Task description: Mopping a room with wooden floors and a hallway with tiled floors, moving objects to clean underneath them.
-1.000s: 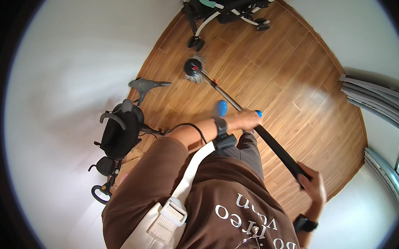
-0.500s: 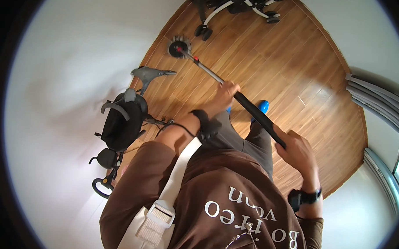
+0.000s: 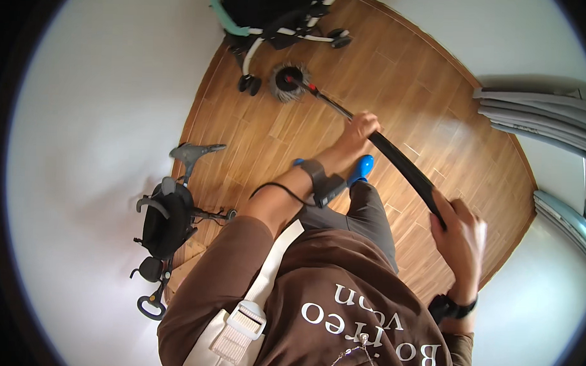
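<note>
A long-handled spin mop (image 3: 406, 169) slants across the middle of the view, its black grip toward me. My left hand (image 3: 362, 128) is wrapped round the pole just beyond the grip's far end. My right hand (image 3: 458, 231) closes on the near end of the grip. At the far end, a round black mop head (image 3: 289, 78) with a grey fringe rests on the wooden floor (image 3: 399, 90), close to the wheels of a stroller.
The stroller (image 3: 272, 27), with a black seat and white legs, stands at the far left. A dark child's ride-on (image 3: 166, 220) is against the left wall. Grey curtains (image 3: 534, 114) hang at the right. My blue shoe (image 3: 362, 167) is below the mop pole.
The mop head has moved right and slightly nearer, and both hands have shifted right with the pole. The view has shifted too: more of the stroller shows, and the ride-on sits lower.
</note>
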{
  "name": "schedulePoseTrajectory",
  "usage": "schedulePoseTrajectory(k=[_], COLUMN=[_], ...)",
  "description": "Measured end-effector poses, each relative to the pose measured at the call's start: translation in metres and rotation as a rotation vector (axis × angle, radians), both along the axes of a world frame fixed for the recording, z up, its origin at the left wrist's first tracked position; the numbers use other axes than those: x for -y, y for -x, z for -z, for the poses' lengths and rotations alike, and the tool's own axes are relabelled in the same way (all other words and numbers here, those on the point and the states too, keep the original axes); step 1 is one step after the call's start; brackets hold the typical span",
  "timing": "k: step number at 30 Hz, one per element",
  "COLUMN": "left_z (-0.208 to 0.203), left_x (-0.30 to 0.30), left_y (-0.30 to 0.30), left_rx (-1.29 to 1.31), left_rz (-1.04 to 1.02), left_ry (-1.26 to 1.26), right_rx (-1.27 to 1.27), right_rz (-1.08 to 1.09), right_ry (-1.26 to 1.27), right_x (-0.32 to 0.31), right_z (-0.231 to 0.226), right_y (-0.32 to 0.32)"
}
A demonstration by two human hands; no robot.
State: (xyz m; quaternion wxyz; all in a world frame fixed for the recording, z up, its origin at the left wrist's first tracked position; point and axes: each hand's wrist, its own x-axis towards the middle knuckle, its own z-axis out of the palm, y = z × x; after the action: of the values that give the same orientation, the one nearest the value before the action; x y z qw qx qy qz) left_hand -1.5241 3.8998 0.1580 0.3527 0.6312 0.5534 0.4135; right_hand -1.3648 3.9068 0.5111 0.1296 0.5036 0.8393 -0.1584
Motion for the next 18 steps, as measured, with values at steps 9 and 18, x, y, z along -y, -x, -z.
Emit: schedulePoseTrajectory(k=[9,18], left_z=[0.018,-0.083], left_x=[-0.058,-0.152], left_y=[-0.157,-0.231], left_rx=[-0.073,-0.134], left_rz=[0.229,0.497], left_ry=[0.016,-0.031], right_rx=[0.015,0.102], right_rz=[0.255,0.277], right_ry=[0.117,-0.151], right_x=[-0.022,-0.044], right_z=[-0.021,-0.045], right_y=[-0.130,-0.187])
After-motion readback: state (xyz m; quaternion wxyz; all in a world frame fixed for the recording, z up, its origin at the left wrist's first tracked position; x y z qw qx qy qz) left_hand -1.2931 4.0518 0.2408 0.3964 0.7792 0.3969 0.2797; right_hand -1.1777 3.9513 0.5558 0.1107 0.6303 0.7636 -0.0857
